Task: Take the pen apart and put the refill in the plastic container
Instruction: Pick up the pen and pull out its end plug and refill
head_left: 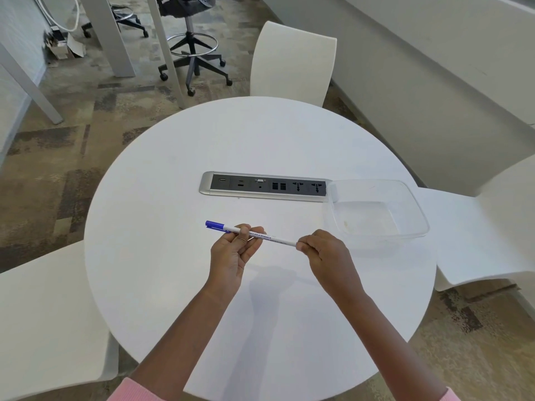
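The pen [267, 236] sits just below the centre of the frame, held level above the table [173, 198], with its blue cap [214, 224] pointing left. The left hand [231, 257] has fingers and thumb curled round the white barrel just beside the cap. The right hand [325, 253] pinches the opposite end, which is hidden inside the fingertips. No part has come off and the refill is not visible.

A sharp tug on either end could free a piece suddenly, and a cap or plug could fly off the round top onto the carpet. A bare refill may also smear ink, and bending the thin barrel could kink it.

The plastic container [421, 214] stands open at the right of the frame, near the right hand, with one corner over the end of the socket panel [263, 186] set into the tabletop. Nothing lies between pen and container. White chairs stand at the top [292, 62], the right [492, 227] and the lower left [52, 314], and an office stool [194, 53] is at the upper left.
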`<state>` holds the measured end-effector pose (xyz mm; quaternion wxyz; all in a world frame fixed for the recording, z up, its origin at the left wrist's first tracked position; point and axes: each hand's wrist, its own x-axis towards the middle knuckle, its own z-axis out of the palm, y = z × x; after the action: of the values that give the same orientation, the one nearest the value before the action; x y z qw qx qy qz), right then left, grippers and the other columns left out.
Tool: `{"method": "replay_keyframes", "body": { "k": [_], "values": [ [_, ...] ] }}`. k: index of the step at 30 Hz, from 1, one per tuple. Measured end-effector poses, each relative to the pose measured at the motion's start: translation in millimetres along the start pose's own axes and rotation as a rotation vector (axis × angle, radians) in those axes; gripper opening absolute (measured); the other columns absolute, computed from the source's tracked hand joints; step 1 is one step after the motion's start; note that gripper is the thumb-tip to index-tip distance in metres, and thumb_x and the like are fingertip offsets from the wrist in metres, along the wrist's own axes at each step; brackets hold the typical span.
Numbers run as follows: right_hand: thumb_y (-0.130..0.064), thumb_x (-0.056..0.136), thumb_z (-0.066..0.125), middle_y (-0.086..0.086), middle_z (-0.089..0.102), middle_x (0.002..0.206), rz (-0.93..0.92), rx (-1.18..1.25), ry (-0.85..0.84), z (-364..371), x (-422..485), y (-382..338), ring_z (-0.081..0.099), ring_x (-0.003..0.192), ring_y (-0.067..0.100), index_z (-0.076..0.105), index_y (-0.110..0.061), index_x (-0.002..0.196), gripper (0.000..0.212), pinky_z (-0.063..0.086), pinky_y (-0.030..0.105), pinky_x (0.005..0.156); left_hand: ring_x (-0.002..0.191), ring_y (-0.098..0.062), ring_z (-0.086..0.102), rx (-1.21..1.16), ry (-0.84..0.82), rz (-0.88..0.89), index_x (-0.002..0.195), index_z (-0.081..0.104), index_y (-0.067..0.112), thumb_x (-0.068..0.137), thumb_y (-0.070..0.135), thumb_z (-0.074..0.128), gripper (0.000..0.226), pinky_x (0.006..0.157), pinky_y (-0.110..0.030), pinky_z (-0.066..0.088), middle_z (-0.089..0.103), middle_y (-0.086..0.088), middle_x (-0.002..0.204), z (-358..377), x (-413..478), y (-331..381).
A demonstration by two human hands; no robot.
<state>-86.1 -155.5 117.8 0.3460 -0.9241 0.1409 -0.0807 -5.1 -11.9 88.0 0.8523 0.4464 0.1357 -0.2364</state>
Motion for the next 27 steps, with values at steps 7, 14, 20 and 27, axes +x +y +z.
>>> {"method": "replay_keyframes", "body": {
  "k": [7, 14, 20, 27],
  "values": [
    [-0.014, 0.087, 0.051, -0.008, 0.054, 0.064, 0.160, 0.229, -0.160, -6.5, 3.3, 3.4, 0.047, 0.060, 0.005, 0.061, -0.023, 0.071, 0.022, 0.035, 0.009, 0.050, 0.065, -0.013, 0.072, 0.008, 0.008, -0.009, 0.078, 0.057, 0.005, 0.090, 0.004, 0.048, 0.015, 0.057, -0.017, 0.056, 0.074, -0.003, 0.063, -1.7, 0.2, 2.7],
    [-0.008, 0.082, 0.061, 0.010, 0.059, 0.076, -0.078, -0.054, 0.033, -0.8, -3.9, 2.1, 0.050, 0.069, 0.020, 0.064, -0.007, 0.085, 0.004, 0.038, 0.020, 0.061, 0.066, -0.015, 0.072, 0.001, 0.014, -0.009, 0.078, 0.058, 0.005, 0.090, 0.005, 0.049, 0.015, 0.057, -0.018, 0.056, 0.074, -0.003, 0.065, -3.5, 2.1, 4.9],
    [-0.006, 0.085, 0.056, 0.019, 0.057, 0.075, -0.071, -0.054, 0.020, -1.7, -1.9, -1.7, 0.051, 0.071, 0.030, 0.067, 0.000, 0.082, 0.013, 0.031, 0.027, 0.060, 0.066, -0.015, 0.072, -0.012, 0.009, -0.010, 0.078, 0.058, 0.005, 0.090, 0.005, 0.049, 0.015, 0.057, -0.018, 0.056, 0.074, -0.004, 0.065, -3.4, 2.0, 4.2],
    [-0.010, 0.088, 0.051, 0.004, 0.058, 0.076, 0.089, 0.196, -0.072, -4.6, -2.7, 1.9, 0.052, 0.072, 0.016, 0.063, -0.017, 0.077, 0.018, 0.037, 0.017, 0.063, 0.067, -0.015, 0.072, -0.018, 0.006, -0.008, 0.077, 0.058, 0.005, 0.090, 0.005, 0.049, 0.016, 0.057, -0.018, 0.056, 0.074, -0.004, 0.065, -3.9, 0.6, 4.5]
  ]
}}
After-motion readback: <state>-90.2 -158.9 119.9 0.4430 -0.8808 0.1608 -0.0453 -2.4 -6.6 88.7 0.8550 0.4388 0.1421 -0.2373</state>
